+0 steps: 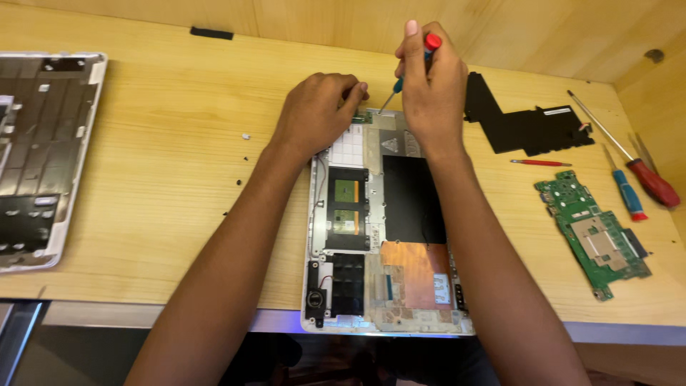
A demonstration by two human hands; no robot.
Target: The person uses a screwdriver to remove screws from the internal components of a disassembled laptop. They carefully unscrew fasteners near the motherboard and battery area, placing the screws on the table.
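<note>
the opened laptop base [386, 236] lies at the centre of the frame on the wooden table [157, 179], its lower edge hanging over the table's near rim. much of the stripping already looks done: the green circuit board [597, 232] lies out of the shell at the right, a flat black panel [529, 125] lies at the upper right, and another pale shell half [43, 157] rests at the far left. a few tiny dark screws [239, 171] are scattered on the wood left of centre.

work is now at the upper edge of the base. the right hand [429, 82] is closed around a small screwdriver with a red cap [421, 57], its tip set down near a small green part at the top rim. the left hand [318, 114] is curled, fingertips pinching or steadying something at that same spot; exactly what, i cannot tell.

inside the shell the speaker, black pads, copper-coloured sheet and cables remain in place, so by my judgement a fair share is left. three more screwdrivers [629, 193] lie at the right, untouched.
</note>
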